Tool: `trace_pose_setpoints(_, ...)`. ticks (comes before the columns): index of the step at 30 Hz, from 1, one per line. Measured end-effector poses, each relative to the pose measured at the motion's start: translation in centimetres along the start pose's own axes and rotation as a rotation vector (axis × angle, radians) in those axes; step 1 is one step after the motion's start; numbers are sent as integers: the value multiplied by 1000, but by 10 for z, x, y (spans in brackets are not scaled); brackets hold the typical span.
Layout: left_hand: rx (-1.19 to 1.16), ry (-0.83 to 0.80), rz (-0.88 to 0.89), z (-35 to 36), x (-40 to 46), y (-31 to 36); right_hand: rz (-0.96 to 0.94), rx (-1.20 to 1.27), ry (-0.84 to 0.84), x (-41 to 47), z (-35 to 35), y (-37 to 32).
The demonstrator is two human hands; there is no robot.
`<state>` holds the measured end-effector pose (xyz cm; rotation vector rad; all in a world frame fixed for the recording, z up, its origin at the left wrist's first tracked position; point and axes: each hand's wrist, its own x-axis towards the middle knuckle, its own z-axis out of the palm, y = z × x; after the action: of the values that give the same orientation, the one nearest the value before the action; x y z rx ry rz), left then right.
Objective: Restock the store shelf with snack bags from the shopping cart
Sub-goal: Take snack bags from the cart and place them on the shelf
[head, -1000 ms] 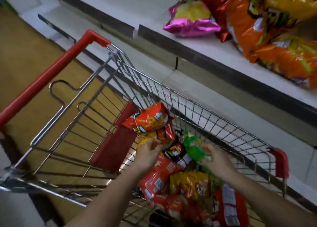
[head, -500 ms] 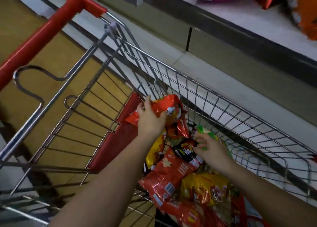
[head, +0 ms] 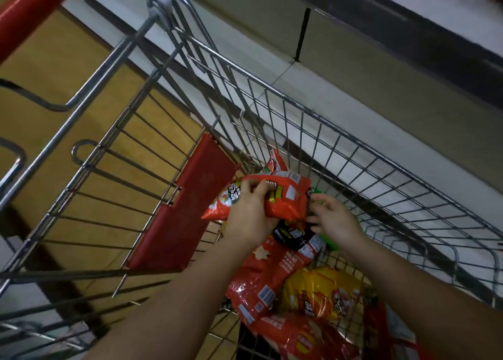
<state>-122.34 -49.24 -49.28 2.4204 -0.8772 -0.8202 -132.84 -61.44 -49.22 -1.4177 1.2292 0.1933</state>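
The left hand [head: 249, 218] grips an orange snack bag [head: 283, 199] from its near side, fingers curled over the top edge and the bag lifted clear of the pile in the shopping cart [head: 313, 120]. The right hand [head: 336, 219] sits just beside the bag's right end with its fingers spread and loosely bent; they appear to hold nothing, though the fingertips are blurred and I cannot tell whether they touch the bag. Under that hand a green packet [head: 330, 244] peeks out (only its edge shows).

Below the held bag, in the cart's basket, lie a black packet [head: 292, 234], a large red bag [head: 268, 280], a yellow bag [head: 321, 294] to its right, and another red-orange bag [head: 302, 338] nearest the camera, all overlapping.

The red plastic flap [head: 187, 201] of the cart's child seat stands to the left of the hands, with the red handle [head: 30, 8] at the upper left corner. Beyond the cart's far wire wall runs the pale store shelf [head: 353, 106], its dark front edge higher up.
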Motion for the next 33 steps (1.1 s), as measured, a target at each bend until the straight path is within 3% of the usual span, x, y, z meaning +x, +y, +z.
trace_pose_setpoints(5, -45, -248, 24, 11, -20, -8, 189, 253, -93, 2, 7, 5)
trace_pose_setpoints(8, -29, -339, 31, 13, -27, -7, 199, 166, -96, 5, 12, 17)
trace_pose_setpoints(16, -248, -260, -80, 13, -21, -14, 201, 111, -165, 6, 10, 21)
trace_pose_setpoints(20, -487, -238, -342, 20, -20, -16, 85, 116, -159, -2, 11, 23)
trace_pose_setpoints(22, -547, -182, -445, 17, -19, -16, 46, 129, -132, -6, 13, 24)
trace_pose_setpoints(28, -679, -210, -757, -5, -13, -12, -86, 105, -127, -19, 11, 22)
trace_pose_setpoints(31, -749, -289, -813, -16, -13, -11, -212, 77, -138, -27, 7, 20)
trace_pose_setpoints(33, -841, -347, -853, -25, -14, -10, -347, -84, -149, -32, 2, 21)
